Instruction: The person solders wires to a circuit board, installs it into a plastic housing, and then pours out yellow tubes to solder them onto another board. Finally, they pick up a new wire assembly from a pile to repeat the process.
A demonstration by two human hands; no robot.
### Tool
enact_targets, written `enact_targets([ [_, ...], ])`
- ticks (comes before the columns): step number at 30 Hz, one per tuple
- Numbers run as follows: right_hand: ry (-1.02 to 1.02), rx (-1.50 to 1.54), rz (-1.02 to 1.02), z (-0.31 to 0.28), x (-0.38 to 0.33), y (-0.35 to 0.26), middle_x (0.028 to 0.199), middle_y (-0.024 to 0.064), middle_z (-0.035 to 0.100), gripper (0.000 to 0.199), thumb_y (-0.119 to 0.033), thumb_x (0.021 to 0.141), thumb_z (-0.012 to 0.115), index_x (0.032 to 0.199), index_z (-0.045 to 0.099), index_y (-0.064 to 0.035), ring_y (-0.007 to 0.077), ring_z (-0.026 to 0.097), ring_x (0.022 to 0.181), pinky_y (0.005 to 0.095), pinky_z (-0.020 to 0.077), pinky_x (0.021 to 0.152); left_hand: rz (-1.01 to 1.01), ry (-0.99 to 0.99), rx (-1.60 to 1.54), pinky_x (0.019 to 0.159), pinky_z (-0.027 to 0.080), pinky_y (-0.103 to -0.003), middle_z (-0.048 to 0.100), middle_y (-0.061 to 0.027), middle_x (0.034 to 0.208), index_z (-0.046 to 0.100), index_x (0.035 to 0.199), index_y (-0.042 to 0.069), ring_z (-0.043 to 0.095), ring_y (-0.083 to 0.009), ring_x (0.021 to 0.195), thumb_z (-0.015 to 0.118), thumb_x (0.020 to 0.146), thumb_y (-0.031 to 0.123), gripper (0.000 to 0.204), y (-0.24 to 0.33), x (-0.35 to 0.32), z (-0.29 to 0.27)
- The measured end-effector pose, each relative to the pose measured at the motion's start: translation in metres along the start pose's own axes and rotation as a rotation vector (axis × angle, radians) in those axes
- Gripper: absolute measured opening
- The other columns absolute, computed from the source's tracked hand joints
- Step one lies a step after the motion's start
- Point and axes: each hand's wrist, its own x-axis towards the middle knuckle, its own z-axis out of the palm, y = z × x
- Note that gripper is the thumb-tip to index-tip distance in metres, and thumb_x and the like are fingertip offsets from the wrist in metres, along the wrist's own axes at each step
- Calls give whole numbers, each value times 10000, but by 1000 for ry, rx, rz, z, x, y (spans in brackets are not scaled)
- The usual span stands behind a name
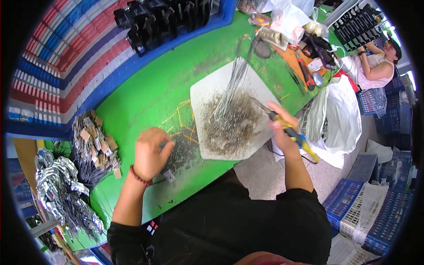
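My left hand point(153, 148) hovers over the green table, fingers curled in; whatever they may hold is hidden. My right hand point(285, 132) is wrapped round a hand tool point(290, 132) with a slim, pointed dark metal end and a yellow, black and blue handle, much like long-nose pliers. Its point is above the right part of a pale board point(211, 84), which is covered with dark grit and scraps. A bundle of thin silvery wires point(235, 78) lies across the board's far part. Yellow wire pieces point(179, 115) and dark crumbs lie between my left hand and the board.
Bundles of dark cables with tan tags point(93, 148) and silvery connectors point(59, 176) lie at left. Blue-edged racking point(132, 53) borders the far left. Red-handled pliers point(304, 73) rest at far right, near a white sack point(342, 119). Blue crates point(346, 201) stand at right; another person point(377, 66) sits beyond.
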Motion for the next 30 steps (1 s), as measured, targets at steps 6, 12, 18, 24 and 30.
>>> enact_targets([
  [6, 535, 302, 184, -70, 116, 76, 865, -45, 625, 231, -204, 922, 600, 1045, 699, -36, 19, 426, 646, 180, 331, 574, -153, 44, -33, 661, 468, -383, 599, -133, 758, 575, 730, 11, 587, -310, 736, 706, 705, -20, 137, -11, -31, -15],
  [12, 575, 300, 279, -73, 211, 134, 741, -55, 534, 53, -132, 857, 621, 882, 608, -87, 20, 405, 586, 184, 297, 505, -333, 180, 9, 659, 464, -346, 585, -128, 739, 563, 737, -10, 582, -277, 704, 691, 702, -40, 136, -29, -78, -41],
  [18, 433, 420, 389, -42, 226, 148, 718, -42, 513, 124, -203, 859, 661, 908, 577, -126, 51, 413, 566, 210, 296, 490, -481, 236, -16, 654, 460, -321, 581, -106, 737, 564, 748, -14, 552, -211, 684, 676, 728, -33, 116, -45, -106, -50],
  [24, 174, 483, 919, -46, 190, 115, 582, -117, 340, 345, -485, 834, 703, 835, 562, -170, 34, 333, 505, 222, 212, 446, -411, 200, -18, 653, 467, -315, 603, -112, 758, 586, 740, -2, 579, -226, 699, 690, 727, -24, 107, -47, -74, -55],
  [30, -666, -146, 317, -27, 242, 21, 724, -52, 608, 115, -201, 883, 652, 841, 654, -95, 30, 520, 624, 214, 418, 540, -411, 218, 40, 675, 460, -322, 602, -112, 775, 582, 747, -1, 574, -232, 714, 681, 728, -28, 104, -47, -63, -70],
])
